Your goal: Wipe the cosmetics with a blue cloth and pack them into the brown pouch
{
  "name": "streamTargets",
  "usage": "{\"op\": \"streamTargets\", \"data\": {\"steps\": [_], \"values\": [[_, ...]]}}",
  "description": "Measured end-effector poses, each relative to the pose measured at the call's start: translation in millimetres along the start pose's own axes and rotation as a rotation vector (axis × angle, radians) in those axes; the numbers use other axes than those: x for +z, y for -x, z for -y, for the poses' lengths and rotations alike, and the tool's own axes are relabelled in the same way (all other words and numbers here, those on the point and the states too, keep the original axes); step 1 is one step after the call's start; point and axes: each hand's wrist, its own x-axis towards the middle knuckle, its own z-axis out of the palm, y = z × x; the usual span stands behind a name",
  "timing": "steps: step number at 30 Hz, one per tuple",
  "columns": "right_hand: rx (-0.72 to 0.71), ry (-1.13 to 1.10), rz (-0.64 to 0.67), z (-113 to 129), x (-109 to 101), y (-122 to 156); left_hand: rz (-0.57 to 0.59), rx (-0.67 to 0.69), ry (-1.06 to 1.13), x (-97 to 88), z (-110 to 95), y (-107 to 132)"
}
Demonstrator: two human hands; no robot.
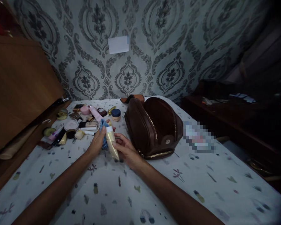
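A pale yellow squeeze tube (111,143) with a white cap is tilted in front of me, cap end up. My right hand (126,149) has its fingers closed round the tube's lower right side. In my left hand (97,140) a crumpled blue cloth (104,128) is gripped, lying against the tube near its cap. Just right of my hands stands a dark brown bag (142,125), unzipped, its inside dark. Beyond my left hand lies a spread of cosmetics, among them a pink tube (95,112) and a blue-lidded jar (115,114).
A patterned white sheet (121,193) covers the surface. Several compacts, including a round clear-lidded one (71,125), lie at left by a wooden panel (21,84). An orange-brown case (138,98) sits behind the bag. A blurred-out item (199,137) lies to its right.
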Motion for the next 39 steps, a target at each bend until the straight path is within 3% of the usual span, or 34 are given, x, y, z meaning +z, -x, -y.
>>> {"op": "streamTargets", "data": {"steps": [7,16,22,28,34,39], "values": [[-0.1,0.086,-0.046,-5,-3,-3,0.054,0.13,-0.082,5.2,-2,-1],[-0.114,0.154,-0.166,-4,-11,-10,-0.043,0.196,-0.143,7.5,-4,5],[-0.13,0.149,-0.168,-1,-8,-9,-0.021,0.384,-0.302,5.7,-13,7],[-0.128,0.122,-0.204,-6,-13,-12,0.28,0.402,-0.325,-8.8,-18,-2],[-0.122,0.101,-0.219,-10,-15,-13,0.607,0.278,-0.336,-26.1,-23,-10],[-0.133,0.129,-0.225,-8,-13,-12,0.813,0.194,-0.407,-31.1,-30,-10]]}}
